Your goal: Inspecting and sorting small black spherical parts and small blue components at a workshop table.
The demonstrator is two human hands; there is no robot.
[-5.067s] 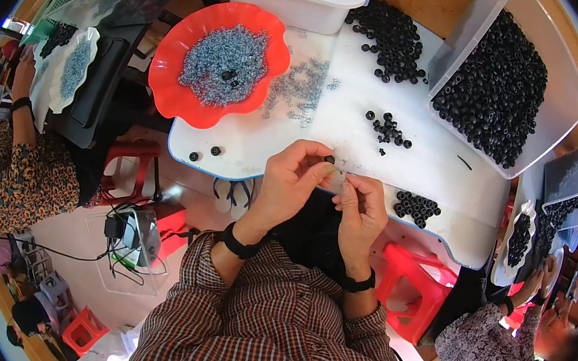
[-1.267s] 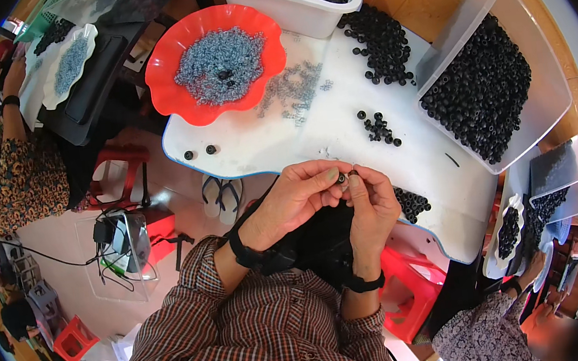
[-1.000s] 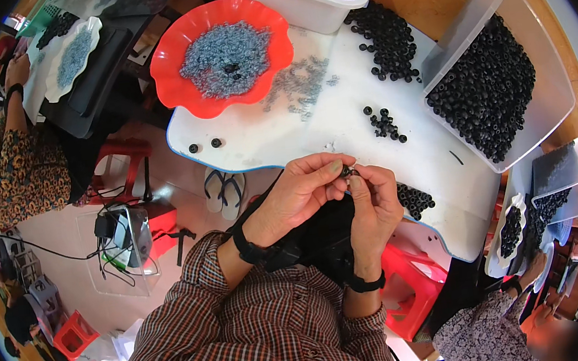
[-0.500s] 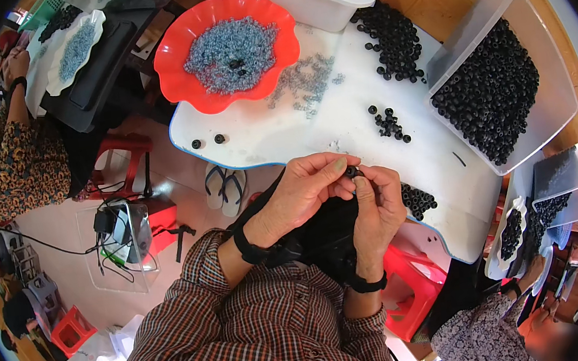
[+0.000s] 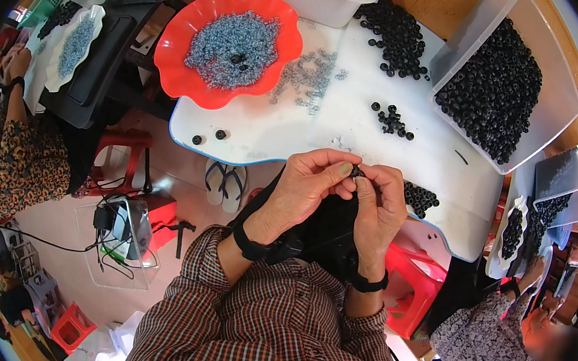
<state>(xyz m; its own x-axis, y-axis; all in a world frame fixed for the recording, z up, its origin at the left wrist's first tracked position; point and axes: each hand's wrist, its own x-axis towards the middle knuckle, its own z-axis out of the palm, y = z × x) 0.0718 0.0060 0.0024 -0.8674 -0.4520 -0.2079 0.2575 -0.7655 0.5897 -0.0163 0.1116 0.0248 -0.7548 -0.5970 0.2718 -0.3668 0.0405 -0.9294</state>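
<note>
Both my hands are pinched together mid-frame: my left hand (image 5: 308, 189) and right hand (image 5: 377, 202) each have fingertips closed on 1 small black round bead (image 5: 356, 171), held close over my lap, probably so I can see the tiny part. The red wavy-rimmed plastic bowl of grey rings (image 5: 227, 45) sits at upper centre and the clear plastic tub of black beads (image 5: 499, 85) at right, both within reach on the white table (image 5: 339, 121).
</note>
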